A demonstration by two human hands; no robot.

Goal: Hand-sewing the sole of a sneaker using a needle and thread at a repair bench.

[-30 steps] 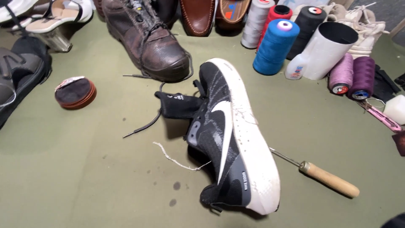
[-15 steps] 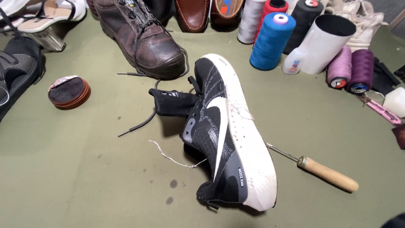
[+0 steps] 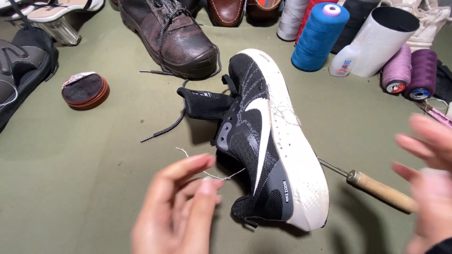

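Observation:
A black knit sneaker (image 3: 256, 136) with a thick white sole lies on its side on the olive-green mat, its tongue pulled out to the left. A loose white thread (image 3: 207, 174) trails from it. My left hand (image 3: 176, 211) hovers low in the foreground, fingers apart, its fingertips close to that thread and holding nothing. My right hand (image 3: 428, 174) comes in blurred from the right edge, fingers spread and empty, just above the wooden handle of an awl (image 3: 379, 190) that lies behind the sneaker's heel.
A worn brown boot (image 3: 172, 35) with loose laces stands behind the sneaker. Thread cones, blue (image 3: 320, 37) and purple (image 3: 409, 70), and a white tube (image 3: 381, 40) line the back right. A round polish tin (image 3: 85, 90) and dark shoes (image 3: 21, 70) lie at the left.
Both hands have entered the view, left from the bottom and right from the right edge. The camera has dipped slightly; the sneaker and awl lie as before.

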